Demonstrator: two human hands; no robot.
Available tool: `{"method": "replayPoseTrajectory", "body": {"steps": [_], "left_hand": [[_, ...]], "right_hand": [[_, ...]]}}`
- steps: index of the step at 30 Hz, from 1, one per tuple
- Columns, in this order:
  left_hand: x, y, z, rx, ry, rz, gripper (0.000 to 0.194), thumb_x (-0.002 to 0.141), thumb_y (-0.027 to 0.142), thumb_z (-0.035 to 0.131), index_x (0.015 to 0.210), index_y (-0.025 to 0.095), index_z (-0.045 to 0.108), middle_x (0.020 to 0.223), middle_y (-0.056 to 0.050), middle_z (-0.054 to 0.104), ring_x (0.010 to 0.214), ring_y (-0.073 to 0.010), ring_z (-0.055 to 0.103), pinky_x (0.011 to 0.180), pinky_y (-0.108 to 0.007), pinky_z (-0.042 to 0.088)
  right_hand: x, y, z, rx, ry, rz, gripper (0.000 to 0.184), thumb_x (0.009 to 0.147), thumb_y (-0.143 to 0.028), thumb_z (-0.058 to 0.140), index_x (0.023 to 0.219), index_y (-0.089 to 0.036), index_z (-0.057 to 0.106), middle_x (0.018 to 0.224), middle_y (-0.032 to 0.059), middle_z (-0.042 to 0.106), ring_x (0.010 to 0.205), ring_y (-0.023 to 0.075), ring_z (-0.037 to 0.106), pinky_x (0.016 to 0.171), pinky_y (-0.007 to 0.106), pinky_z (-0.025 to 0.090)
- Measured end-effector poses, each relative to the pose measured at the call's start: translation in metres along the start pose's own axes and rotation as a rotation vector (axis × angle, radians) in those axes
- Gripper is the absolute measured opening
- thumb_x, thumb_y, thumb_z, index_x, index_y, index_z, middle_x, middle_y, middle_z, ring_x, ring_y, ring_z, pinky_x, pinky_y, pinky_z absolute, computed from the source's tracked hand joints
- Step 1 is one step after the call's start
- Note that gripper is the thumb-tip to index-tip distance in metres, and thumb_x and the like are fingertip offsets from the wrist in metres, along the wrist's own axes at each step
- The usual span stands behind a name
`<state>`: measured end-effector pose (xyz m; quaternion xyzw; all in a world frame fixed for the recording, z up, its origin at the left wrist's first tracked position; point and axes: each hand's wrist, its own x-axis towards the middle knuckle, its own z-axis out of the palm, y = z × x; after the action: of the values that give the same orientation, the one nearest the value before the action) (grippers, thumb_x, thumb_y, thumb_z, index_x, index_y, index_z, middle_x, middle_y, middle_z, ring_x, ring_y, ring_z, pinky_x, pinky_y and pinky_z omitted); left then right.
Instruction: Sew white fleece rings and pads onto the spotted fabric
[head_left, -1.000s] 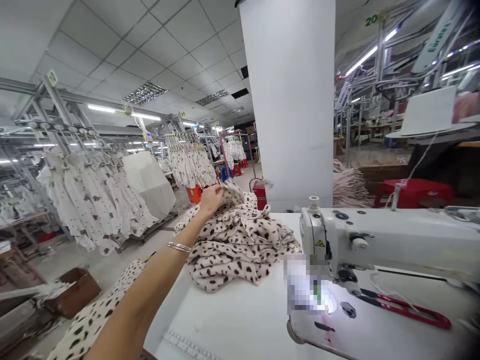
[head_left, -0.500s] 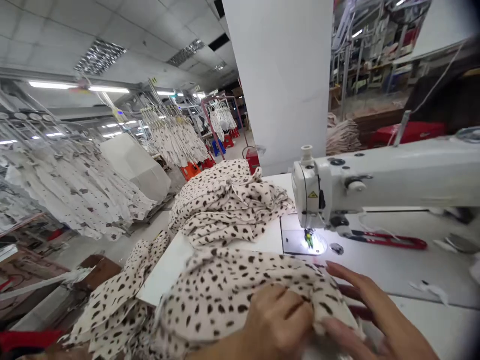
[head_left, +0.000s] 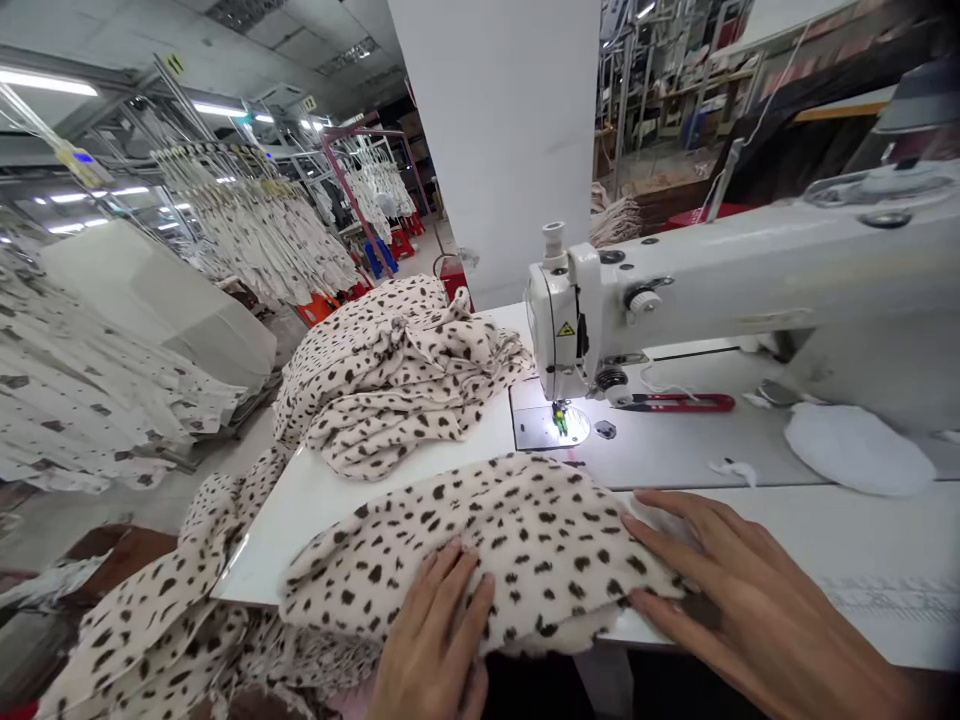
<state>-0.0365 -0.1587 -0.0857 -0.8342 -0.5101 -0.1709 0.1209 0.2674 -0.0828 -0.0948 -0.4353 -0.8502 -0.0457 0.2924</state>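
A cream fabric piece with dark brown spots [head_left: 525, 550] lies at the table's front edge, just before the sewing machine [head_left: 570, 330]. My left hand [head_left: 439, 640] rests flat on its near side with fingers stretched out. At the fabric's right end, my right hand [head_left: 739, 585] has its fingers apart, the fingertips and thumb touching the edge. The lit presser foot [head_left: 559, 418] is beyond the fabric, which is not under it.
More spotted fabric [head_left: 405, 370] is heaped left of the machine, with some hanging off the table [head_left: 300, 510]. Red thread snips [head_left: 682, 402], a thread scrap [head_left: 735, 470] and a white oval pad [head_left: 859, 450] lie right. Behind stands a white pillar [head_left: 510, 150]; garments [head_left: 262, 230] hang on racks at left.
My left hand has gone from a closed grip to lying flat on the fabric. The fabric is spread flatter, and my right hand lies at its edge. The view has swung right.
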Motion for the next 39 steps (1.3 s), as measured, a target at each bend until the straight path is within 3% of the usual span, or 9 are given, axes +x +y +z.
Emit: {"method": "replayPoseTrajectory", "body": {"steps": [6, 9, 13, 16, 21, 25, 33, 36, 39], "left_hand": [[-0.013, -0.024, -0.004, -0.150, 0.126, -0.115, 0.057, 0.086, 0.007, 0.044, 0.138, 0.031, 0.051, 0.130, -0.005, 0.063, 0.123, -0.0265, 0.058, 0.096, -0.041, 0.059], [-0.005, -0.051, -0.035, -0.199, 0.154, -0.373, 0.038, 0.089, 0.015, 0.043, 0.114, 0.030, 0.068, 0.104, -0.004, 0.074, 0.085, -0.0239, 0.073, 0.063, -0.035, 0.065], [0.058, -0.086, -0.106, -0.060, 0.447, -0.704, 0.022, 0.090, 0.029, 0.052, 0.100, 0.026, 0.072, 0.055, 0.005, 0.063, 0.037, -0.0134, 0.046, 0.030, -0.023, 0.037], [0.138, -0.101, -0.133, 0.078, 0.751, -0.328, 0.016, 0.086, 0.026, 0.059, 0.094, 0.019, 0.071, 0.081, 0.001, 0.070, 0.069, -0.0149, 0.062, 0.064, -0.027, 0.052], [0.240, -0.091, -0.058, -0.018, 0.150, 0.198, 0.017, 0.088, 0.015, 0.056, 0.079, 0.020, 0.070, 0.070, 0.002, 0.069, 0.062, -0.0112, 0.062, 0.063, -0.022, 0.051], [0.246, -0.059, 0.010, 0.032, -0.058, 0.275, 0.020, 0.085, 0.000, 0.052, 0.087, 0.014, 0.067, 0.092, -0.009, 0.070, 0.082, -0.0196, 0.065, 0.073, -0.031, 0.052], [0.161, -0.036, 0.010, -0.143, -0.348, 0.161, 0.038, 0.099, 0.030, 0.041, 0.135, 0.020, 0.048, 0.139, -0.012, 0.053, 0.130, -0.0283, 0.048, 0.101, -0.046, 0.047], [0.177, -0.050, 0.024, -0.289, -0.466, 0.191, 0.046, 0.102, 0.034, 0.033, 0.147, 0.022, 0.036, 0.154, -0.009, 0.036, 0.144, -0.0262, 0.030, 0.114, -0.045, 0.034], [0.211, -0.057, 0.042, -0.437, -0.444, 0.234, 0.038, 0.100, 0.030, 0.036, 0.133, 0.017, 0.050, 0.137, -0.013, 0.054, 0.132, -0.0244, 0.046, 0.108, -0.038, 0.040]], "right_hand": [[0.011, -0.004, -0.006, 0.109, 0.166, 0.053, 0.023, 0.096, -0.027, 0.046, 0.109, -0.021, 0.065, 0.111, 0.0080, 0.064, 0.097, 0.0187, 0.065, 0.083, 0.029, 0.054], [0.020, -0.016, -0.006, 0.229, 0.260, 0.177, 0.022, 0.095, -0.026, 0.047, 0.108, -0.020, 0.063, 0.100, 0.0063, 0.068, 0.085, 0.0171, 0.068, 0.079, 0.026, 0.055], [0.041, -0.070, -0.005, 0.884, -0.091, 0.325, 0.028, 0.097, -0.038, 0.043, 0.102, -0.023, 0.066, 0.084, 0.0018, 0.070, 0.072, 0.0149, 0.067, 0.060, 0.020, 0.053], [0.052, -0.111, -0.003, 1.398, -0.352, 0.474, 0.047, 0.092, -0.061, 0.044, 0.094, -0.019, 0.065, 0.080, 0.0015, 0.068, 0.070, 0.0147, 0.065, 0.060, 0.021, 0.052], [0.041, -0.096, 0.007, 0.808, -0.247, 0.411, 0.044, 0.097, -0.051, 0.040, 0.071, -0.020, 0.057, 0.060, 0.0006, 0.057, 0.053, 0.0136, 0.056, 0.046, 0.021, 0.043], [0.018, -0.052, 0.017, 0.192, 0.058, 0.181, 0.030, 0.095, -0.042, 0.047, 0.106, -0.020, 0.064, 0.087, 0.0086, 0.068, 0.074, 0.0202, 0.067, 0.056, 0.025, 0.052], [0.022, -0.032, 0.022, 0.041, 0.093, -0.303, 0.029, 0.098, -0.029, 0.047, 0.119, -0.021, 0.064, 0.127, 0.0038, 0.065, 0.119, 0.0205, 0.059, 0.088, 0.029, 0.049], [0.033, -0.026, 0.021, -0.001, 0.101, -0.329, 0.028, 0.097, -0.025, 0.048, 0.118, -0.018, 0.065, 0.125, 0.0008, 0.067, 0.115, 0.0169, 0.062, 0.087, 0.028, 0.046], [0.040, -0.019, 0.020, -0.045, 0.099, -0.249, 0.033, 0.098, -0.031, 0.046, 0.120, -0.014, 0.065, 0.125, 0.0030, 0.066, 0.114, 0.0186, 0.063, 0.089, 0.031, 0.044]]}}
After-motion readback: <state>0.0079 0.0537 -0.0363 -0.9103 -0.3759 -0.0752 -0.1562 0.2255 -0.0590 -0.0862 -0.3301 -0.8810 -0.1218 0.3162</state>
